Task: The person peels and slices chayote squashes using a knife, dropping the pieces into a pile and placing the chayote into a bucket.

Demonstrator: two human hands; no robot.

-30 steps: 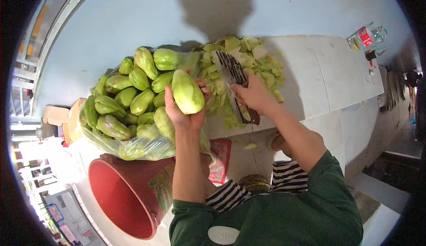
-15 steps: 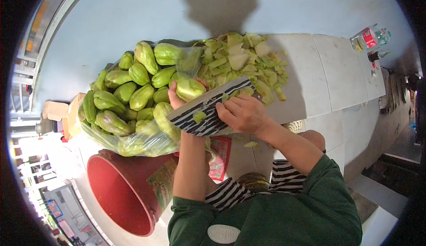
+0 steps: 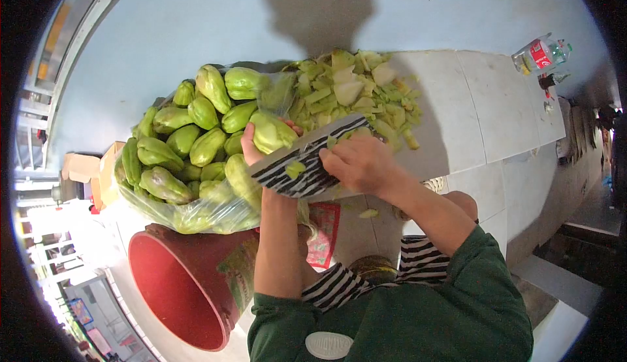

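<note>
Many chayotes [image 3: 183, 140] crowd a plastic bag [image 3: 186, 222], perhaps touching the red bucket [image 3: 208, 252].

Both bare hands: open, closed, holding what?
Left hand: closed around a pale-green, pear-shaped chayote.
Right hand: closed, holding a broad, black-striped cleaver.

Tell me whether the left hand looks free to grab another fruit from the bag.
Probably not: the bagged fruits lie close beside the left hand, but it already holds a paler fruit, and the knife crosses in front of it.
</note>
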